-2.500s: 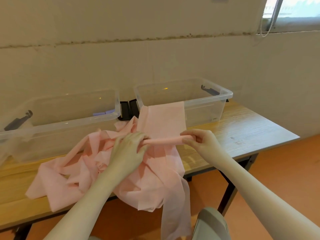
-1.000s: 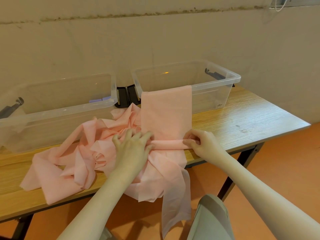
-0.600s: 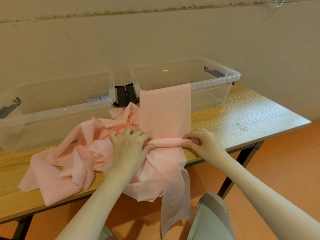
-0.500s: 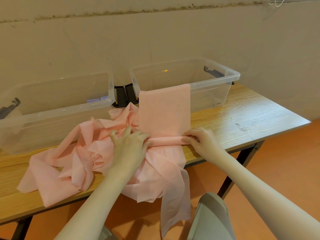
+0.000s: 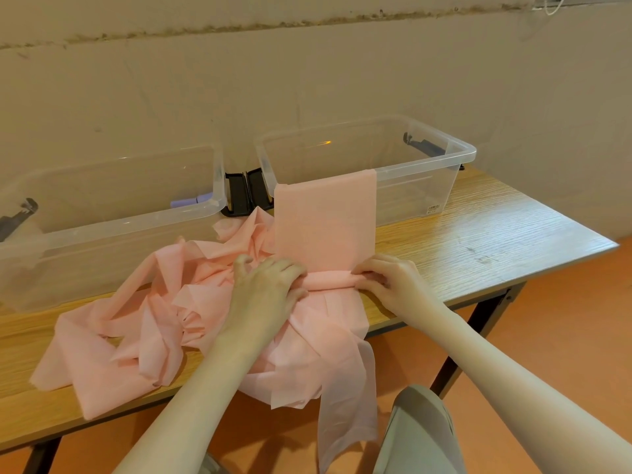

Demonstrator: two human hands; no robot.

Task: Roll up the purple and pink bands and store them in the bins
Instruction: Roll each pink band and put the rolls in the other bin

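Setting: a plain beige wall behind a light wooden table with black legs, over an orange floor.
Bins: two clear plastic storage bins stand side by side at the back of the table; the left clear bin holds a small pale purple roll, the right clear bin looks empty.
Band: the long pink fabric band runs flat up to the right bin's front rim, while the rest lies bunched on the table to the left and hangs off the near edge.
Roll: a thin pink roll lies across the band's width, between the hands.
Left hand: fingers curled over the roll's left end, pressing it down.
Right hand: fingertips pinch the roll's right end.
Stage: early, judging by the slim roll.
Doing it well: turn both ends together so the roll stays straight, keep the flat stretch taut, and feed the bunched cloth in smooth, or the roll will probably cone.
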